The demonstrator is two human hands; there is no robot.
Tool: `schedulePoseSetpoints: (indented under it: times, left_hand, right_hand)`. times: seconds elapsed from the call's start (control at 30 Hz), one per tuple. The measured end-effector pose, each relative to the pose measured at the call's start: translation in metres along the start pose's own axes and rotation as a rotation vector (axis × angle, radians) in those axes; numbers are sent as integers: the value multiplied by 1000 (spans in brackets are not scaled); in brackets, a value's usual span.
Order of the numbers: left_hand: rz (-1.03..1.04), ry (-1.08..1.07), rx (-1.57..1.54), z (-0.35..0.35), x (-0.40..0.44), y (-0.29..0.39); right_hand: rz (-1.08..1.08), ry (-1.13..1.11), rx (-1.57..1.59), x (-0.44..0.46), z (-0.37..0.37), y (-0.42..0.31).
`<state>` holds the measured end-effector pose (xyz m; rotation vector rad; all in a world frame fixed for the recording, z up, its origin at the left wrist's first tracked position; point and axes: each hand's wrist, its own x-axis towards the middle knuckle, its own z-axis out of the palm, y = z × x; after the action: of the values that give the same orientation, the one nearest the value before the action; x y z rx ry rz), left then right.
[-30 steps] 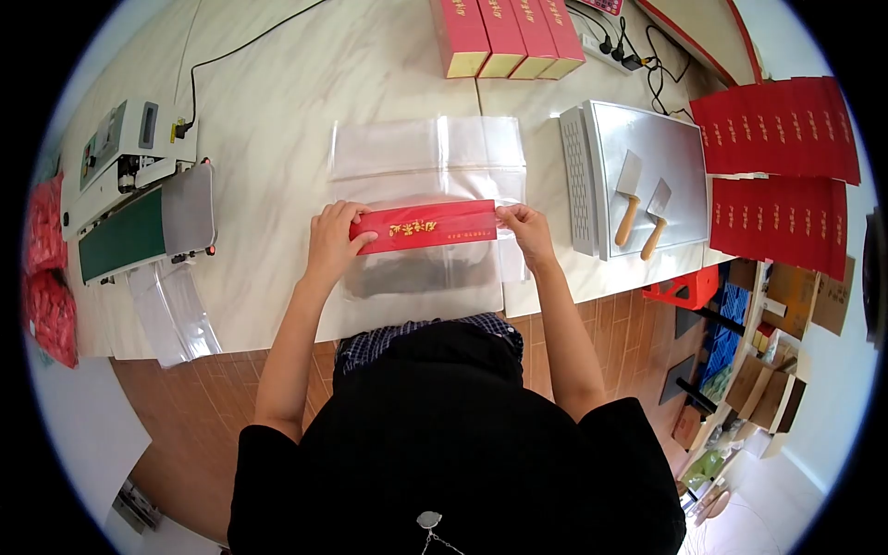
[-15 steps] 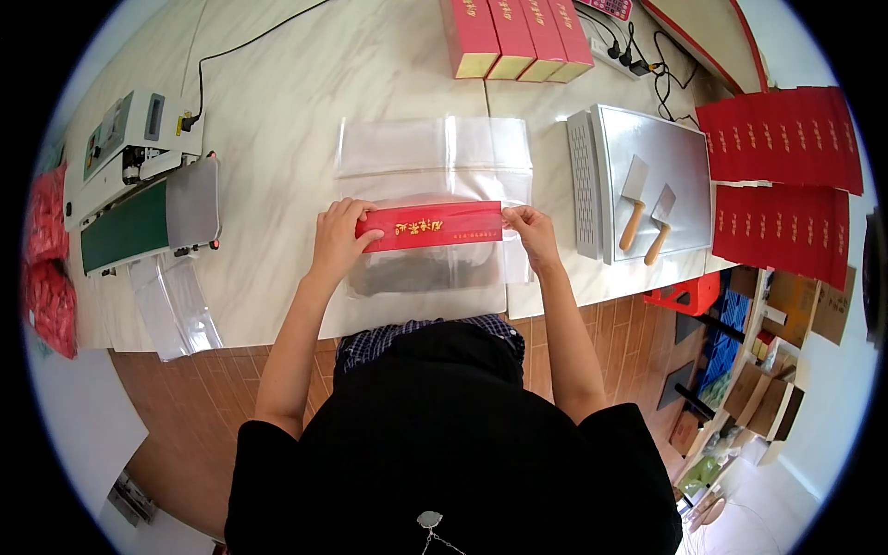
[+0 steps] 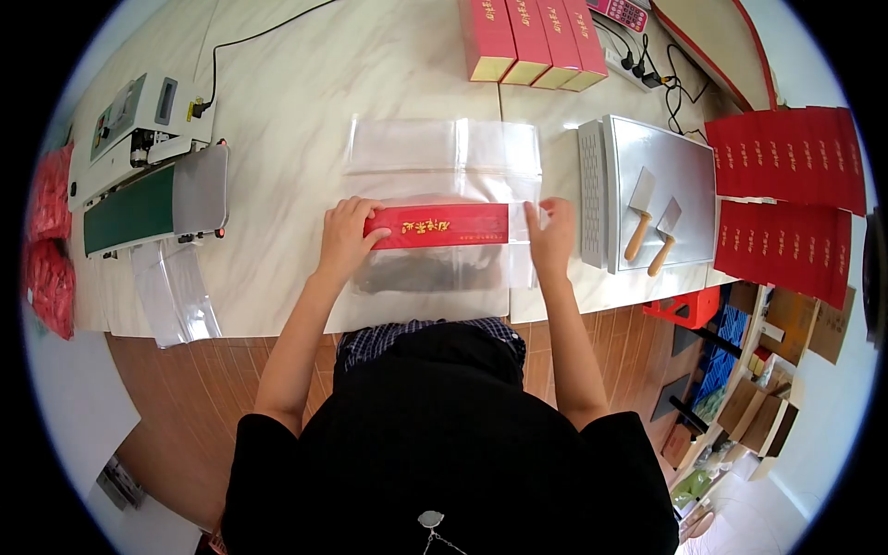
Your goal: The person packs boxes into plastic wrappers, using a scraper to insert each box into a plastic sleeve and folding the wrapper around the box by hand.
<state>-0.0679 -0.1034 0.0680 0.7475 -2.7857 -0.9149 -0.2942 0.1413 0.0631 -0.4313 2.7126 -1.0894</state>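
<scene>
A long red box (image 3: 439, 227) with gold characters lies crosswise in front of me, on clear plastic bags (image 3: 407, 153) spread over the table. My left hand (image 3: 350, 236) grips its left end, thumb on the top face and fingers at the far edge. Just beyond its right end is my right hand (image 3: 552, 238), over the right margin of the plastic. Its fingers are half curled, with a gap showing between thumb and fingers, and no held thing is visible there. Whether the box sits inside a clear bag is hard to make out.
Left stands a machine with a green belt (image 3: 129, 215), clear bags (image 3: 176, 291) beside it. Several red boxes (image 3: 536, 42) stand at the back. On the right, two wooden-handled scrapers (image 3: 638, 222) lie on a metal box (image 3: 680, 166), near red printed packaging (image 3: 786, 240) and a power strip.
My right hand has moved off the right end of the red box, a little to the right, and its pinch has loosened. My left hand still holds the left end. The view has shifted slightly.
</scene>
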Motion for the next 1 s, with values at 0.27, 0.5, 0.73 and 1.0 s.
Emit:
schedulePoseSetpoints:
  times: [0.27, 0.5, 0.73, 1.0]
  left_hand:
    - [32, 164, 210, 10, -10, 0]
    - [-97, -91, 113, -12, -14, -1]
    - [326, 22, 105, -8, -13, -13]
    - [347, 144, 191, 4, -35, -15]
  right_hand:
    - [-764, -368, -130, -18, 38, -35]
    - [-723, -418, -179, -16, 35, -41]
    - [-820, -377, -178, -17, 34, -35]
    - [-1057, -421, -82, -7, 17, -7]
